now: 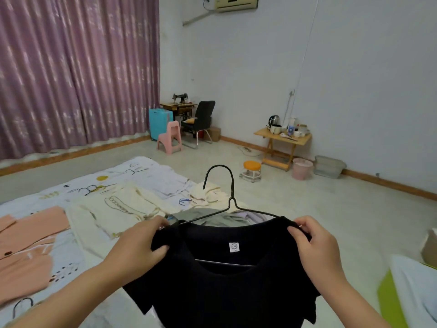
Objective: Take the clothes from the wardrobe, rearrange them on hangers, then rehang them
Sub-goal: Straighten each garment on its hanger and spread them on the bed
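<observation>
A black T-shirt [220,287] hangs in front of me on a thin black wire hanger [230,185], its hook pointing up and away. My left hand [142,242] grips the shirt's left shoulder over the hanger's end. My right hand [314,240] pinches the right shoulder at the other end. The hanger's lower bar shows through the neck opening, below a small white label. Behind the shirt, a grey garment [210,215] and a pale lilac one [253,216] lie on the bed.
A bed with a patterned sheet [146,171] holds a cream garment [118,209] and a peach one [28,245]. Beyond lie an orange stool [251,170], a pink chair [170,137], a wooden folding table [283,137] and a pink bin [302,168]. Purple curtains [75,74] cover the left wall.
</observation>
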Demonstrator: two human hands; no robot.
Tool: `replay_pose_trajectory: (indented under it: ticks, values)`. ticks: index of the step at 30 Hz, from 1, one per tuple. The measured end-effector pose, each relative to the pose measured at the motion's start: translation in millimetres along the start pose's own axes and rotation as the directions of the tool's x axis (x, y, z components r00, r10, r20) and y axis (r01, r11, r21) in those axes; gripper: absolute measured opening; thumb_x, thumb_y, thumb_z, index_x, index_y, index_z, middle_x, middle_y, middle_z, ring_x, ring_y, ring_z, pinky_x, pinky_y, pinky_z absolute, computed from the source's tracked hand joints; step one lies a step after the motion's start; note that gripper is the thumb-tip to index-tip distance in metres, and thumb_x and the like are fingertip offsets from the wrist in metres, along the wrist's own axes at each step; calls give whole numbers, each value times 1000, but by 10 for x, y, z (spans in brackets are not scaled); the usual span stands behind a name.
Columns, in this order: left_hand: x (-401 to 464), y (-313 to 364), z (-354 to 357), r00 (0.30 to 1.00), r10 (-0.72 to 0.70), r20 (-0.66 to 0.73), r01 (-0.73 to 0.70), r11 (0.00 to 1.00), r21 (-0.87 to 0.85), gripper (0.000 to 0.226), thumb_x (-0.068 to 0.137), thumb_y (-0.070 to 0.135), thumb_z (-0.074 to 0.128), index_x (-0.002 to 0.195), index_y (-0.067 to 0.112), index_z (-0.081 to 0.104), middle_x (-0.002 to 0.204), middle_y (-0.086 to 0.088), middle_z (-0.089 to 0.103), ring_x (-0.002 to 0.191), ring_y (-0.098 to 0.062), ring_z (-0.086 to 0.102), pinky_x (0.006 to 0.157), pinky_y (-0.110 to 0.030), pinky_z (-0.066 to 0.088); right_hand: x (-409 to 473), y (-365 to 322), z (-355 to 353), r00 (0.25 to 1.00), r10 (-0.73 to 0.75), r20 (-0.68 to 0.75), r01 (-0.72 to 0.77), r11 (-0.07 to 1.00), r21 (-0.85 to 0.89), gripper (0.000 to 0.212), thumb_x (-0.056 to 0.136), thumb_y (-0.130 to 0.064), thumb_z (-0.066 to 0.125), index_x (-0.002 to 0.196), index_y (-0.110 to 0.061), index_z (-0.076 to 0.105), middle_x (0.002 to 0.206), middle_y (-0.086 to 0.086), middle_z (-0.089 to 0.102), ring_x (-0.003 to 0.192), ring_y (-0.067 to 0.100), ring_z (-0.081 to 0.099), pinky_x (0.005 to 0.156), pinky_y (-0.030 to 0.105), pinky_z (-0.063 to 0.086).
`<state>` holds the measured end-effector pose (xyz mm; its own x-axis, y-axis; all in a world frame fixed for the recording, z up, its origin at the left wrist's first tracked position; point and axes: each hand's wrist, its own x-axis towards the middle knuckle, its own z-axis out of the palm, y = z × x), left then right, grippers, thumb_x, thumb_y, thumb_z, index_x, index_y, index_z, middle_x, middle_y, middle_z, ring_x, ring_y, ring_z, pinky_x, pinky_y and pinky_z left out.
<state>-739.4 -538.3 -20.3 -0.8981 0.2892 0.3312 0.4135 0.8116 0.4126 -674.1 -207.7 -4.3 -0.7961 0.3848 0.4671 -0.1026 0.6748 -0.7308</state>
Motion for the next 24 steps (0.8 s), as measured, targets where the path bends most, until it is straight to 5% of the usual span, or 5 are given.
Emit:
replay_pose_trajectory:
  ticks: [3, 6, 9, 17, 24]
  values:
    - [297, 166, 160, 997, 60, 42, -60, 998, -20, 30, 81, 34, 60, 111, 34, 53, 99, 22, 54, 92, 0, 49, 77, -16, 38, 279, 218, -140, 999, -4, -35, 4, 1000, -13, 12, 86, -13, 64, 77, -19, 60, 69, -9, 60, 69, 8, 54, 59, 25, 37]
    - [679, 311, 315, 992, 77, 97, -77, 997, 3, 10, 90, 39, 50, 88, 31, 56, 85, 15, 58, 80, -5, 53, 73, -23, 43, 595, 420, -189, 999, -7, -44, 7, 1000, 0, 10, 85, -12, 64, 77, -17, 61, 71, -8, 61, 72, 9, 56, 60, 25, 39]
    - [1093, 402, 471, 989, 80, 123, -82, 997, 7, 25, 93, 35, 49, 69, 28, 45, 68, 7, 53, 67, -8, 51, 63, -24, 40, 971, 605, -155, 999, -3, -43, 4, 1000, 20, 10, 85, -12, 65, 77, -18, 63, 72, -9, 61, 74, 9, 57, 62, 23, 40]
    - [2269, 525, 843, 990, 87, -109, -86, 996, 11, 37, 85, 25, 62, 60, 33, 36, 49, 10, 42, 49, -3, 44, 50, -17, 32, 2258, 1113, 140, 996, -26, 80, 24, 999, 27, 15, 85, -15, 65, 74, -24, 63, 75, -9, 65, 79, 8, 60, 70, 28, 46]
    - [3106, 490, 1047, 979, 53, -197, -42, 997, 57, 25, 81, 15, 68, 63, 10, 52, 48, 8, 40, 45, -13, 41, 47, -27, 34, 3250, 1555, 389, 966, -37, 255, 61, 994, -90, 27, 95, -9, 44, 79, -12, 65, 77, 0, 64, 80, 17, 56, 69, 29, 41]
